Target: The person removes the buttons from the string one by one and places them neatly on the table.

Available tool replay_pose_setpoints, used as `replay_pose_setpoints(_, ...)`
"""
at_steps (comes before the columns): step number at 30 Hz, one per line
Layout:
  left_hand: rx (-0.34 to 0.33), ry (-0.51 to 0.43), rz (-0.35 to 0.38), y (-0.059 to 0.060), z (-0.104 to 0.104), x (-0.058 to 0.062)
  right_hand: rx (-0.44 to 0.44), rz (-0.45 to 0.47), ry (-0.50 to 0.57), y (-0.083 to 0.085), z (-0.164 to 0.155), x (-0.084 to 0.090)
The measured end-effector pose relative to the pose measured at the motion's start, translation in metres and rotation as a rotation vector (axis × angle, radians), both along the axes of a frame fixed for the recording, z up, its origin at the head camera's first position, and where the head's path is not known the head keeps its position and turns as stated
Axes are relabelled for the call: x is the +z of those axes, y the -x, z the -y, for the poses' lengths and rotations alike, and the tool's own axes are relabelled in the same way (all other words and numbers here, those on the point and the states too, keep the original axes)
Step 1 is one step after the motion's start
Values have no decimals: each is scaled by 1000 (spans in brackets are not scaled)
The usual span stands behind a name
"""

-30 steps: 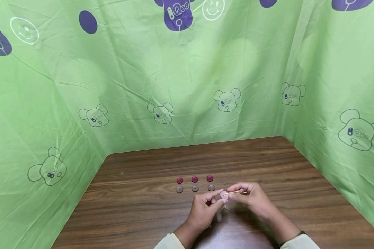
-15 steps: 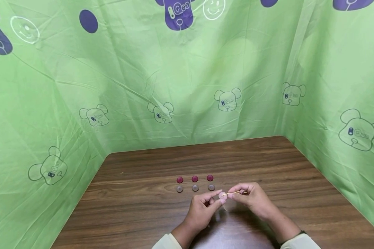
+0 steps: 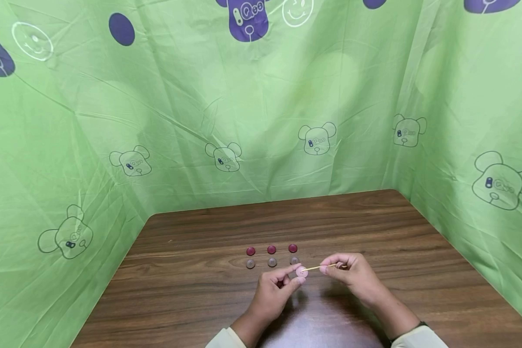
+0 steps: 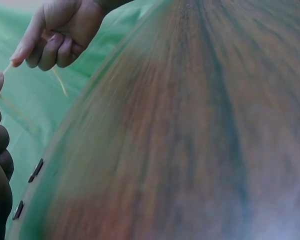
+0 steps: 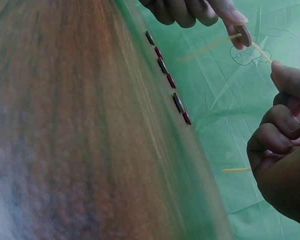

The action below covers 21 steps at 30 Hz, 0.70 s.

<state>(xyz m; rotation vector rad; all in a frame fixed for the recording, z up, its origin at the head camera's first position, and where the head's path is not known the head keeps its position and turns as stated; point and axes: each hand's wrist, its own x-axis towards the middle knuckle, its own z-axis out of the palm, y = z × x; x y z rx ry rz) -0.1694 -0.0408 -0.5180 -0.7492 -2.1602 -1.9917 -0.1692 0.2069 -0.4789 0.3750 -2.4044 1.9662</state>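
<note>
The dark brown wood-grain table [image 3: 374,227] in front of you is smooth and slightly glossy, with a green printed cloth backdrop [image 3: 243,121] hanging in soft creases behind it and to both sides. On the table, just beyond your hands, lie six small round buttons in two rows: three glossy crimson buttons [image 3: 271,249] farther from you and three dull grey-brown buttons [image 3: 271,262] nearer; these look untouched by the cord. Your left hand [image 3: 271,295] pinches a pale pink flat round button [image 3: 301,272] between thumb and forefinger, raised just above the table and just on your side of the rightmost grey button. Your right hand [image 3: 352,278] pinches a thin, stiff, pale yellow cord [image 3: 319,267], its end passing through the pink button. By my reading, the threading is at its first button, with six left.
</note>
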Motion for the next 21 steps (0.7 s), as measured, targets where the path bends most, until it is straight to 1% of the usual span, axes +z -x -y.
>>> replay_pose_setpoints(9,65,-16,-34,4,13,-1,-33,-6,1,1,0,0)
replay_pose_setpoints(15,91,-16,-49,6,22,-3,-43,0,4,1,0,1)
replay_pose_setpoints(21,130,-7,-45,7,32,-6,-50,-4,-4,0,0,1)
